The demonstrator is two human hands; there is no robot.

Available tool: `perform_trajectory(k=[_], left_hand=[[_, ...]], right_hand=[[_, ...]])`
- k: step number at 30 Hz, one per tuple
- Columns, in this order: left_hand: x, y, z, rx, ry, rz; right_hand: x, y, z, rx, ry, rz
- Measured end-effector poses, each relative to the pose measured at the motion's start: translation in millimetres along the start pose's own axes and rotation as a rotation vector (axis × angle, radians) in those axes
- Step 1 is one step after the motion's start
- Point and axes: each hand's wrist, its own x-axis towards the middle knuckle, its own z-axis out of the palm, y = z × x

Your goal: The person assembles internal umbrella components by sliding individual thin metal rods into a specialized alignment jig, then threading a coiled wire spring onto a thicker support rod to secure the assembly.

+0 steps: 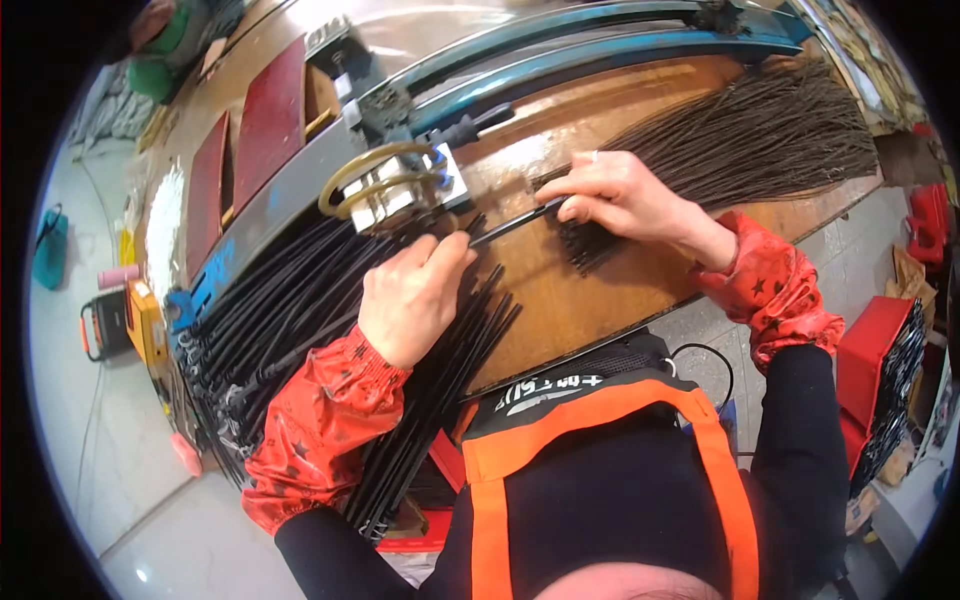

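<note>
A thin black rod [515, 223] spans the gap between my two hands above the wooden table. My left hand [412, 300] is closed round its left end, just in front of a small metal machine head [405, 195] with a yellowish hose. At the other end, my right hand [620, 200] pinches the rod between thumb and fingers. Under and beside my left forearm lie many long black rods [290, 290]. Behind and below my right hand spreads a bundle of thin dark brown rods [760, 135]; its near ends show below my fingers.
A blue machine rail [600, 75] crosses the back of the wooden tabletop [545, 320]. Dark red boards [270, 120] stand at the left. A red bin [875, 380] with black pieces is on the right. At the far upper left, a person in green [150, 75] is partly visible.
</note>
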Motion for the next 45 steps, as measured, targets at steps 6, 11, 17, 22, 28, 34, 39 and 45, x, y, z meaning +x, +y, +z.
perform_trajectory(k=[6, 11, 17, 22, 28, 34, 39, 45], left_hand=[[24, 19, -9, 0.058, -0.092, 0.049], [67, 43, -45, 0.099, -0.101, 0.203], [146, 40, -57, 0.214, -0.016, 0.373], [190, 45, -29, 0.266, -0.027, 0.439], [212, 47, -19, 0.172, -0.084, 0.444], [216, 41, -4, 0.026, -0.055, 0.438], [214, 38, -4, 0.117, -0.138, 0.396], [208, 42, -4, 0.126, -0.12, 0.403]], right_hand=[[-5, -11, -2, -0.367, -0.018, -0.203], [-16, 18, -64, -0.383, 0.29, -0.206], [-44, 66, -132, -0.353, 0.354, 0.092], [-42, 73, -146, -0.377, 0.618, 0.031], [-75, 88, -205, -0.635, 0.741, 0.493], [-103, 94, -211, -0.86, 0.877, 0.058], [-97, 95, -205, -0.822, 0.882, 0.061], [-90, 80, -207, -0.777, 0.845, 0.07]])
